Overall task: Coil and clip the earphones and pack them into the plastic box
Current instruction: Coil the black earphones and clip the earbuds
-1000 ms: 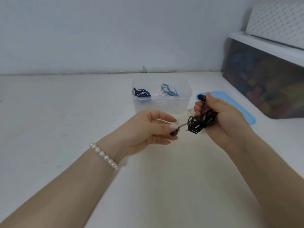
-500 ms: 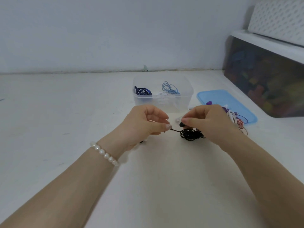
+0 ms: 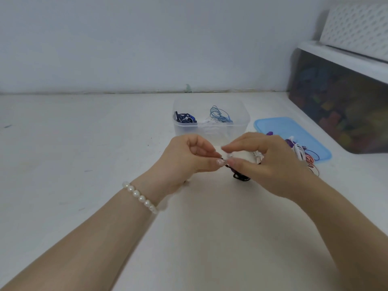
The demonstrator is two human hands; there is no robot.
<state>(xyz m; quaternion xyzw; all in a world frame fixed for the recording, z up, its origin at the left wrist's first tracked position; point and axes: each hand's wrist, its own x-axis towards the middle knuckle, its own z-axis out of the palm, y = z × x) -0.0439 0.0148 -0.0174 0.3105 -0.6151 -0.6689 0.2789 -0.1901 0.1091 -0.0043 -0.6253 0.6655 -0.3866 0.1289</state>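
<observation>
Both hands meet over the desk [image 3: 84, 143]. The left hand [image 3: 184, 158] and right hand [image 3: 266, 162] each pinch the black earphones [image 3: 241, 177] in a fingertip grip, in front of the plastic box [image 3: 210, 131].

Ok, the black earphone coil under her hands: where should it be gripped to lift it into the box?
Grip the black earphone coil across its bunched middle, coming from above on its near side, which shows below the right hand. It lies flat on the table, so a pinch across the loops probably keeps them together. The left hand pinches one end of it; any clip is too blurred to tell.
</observation>
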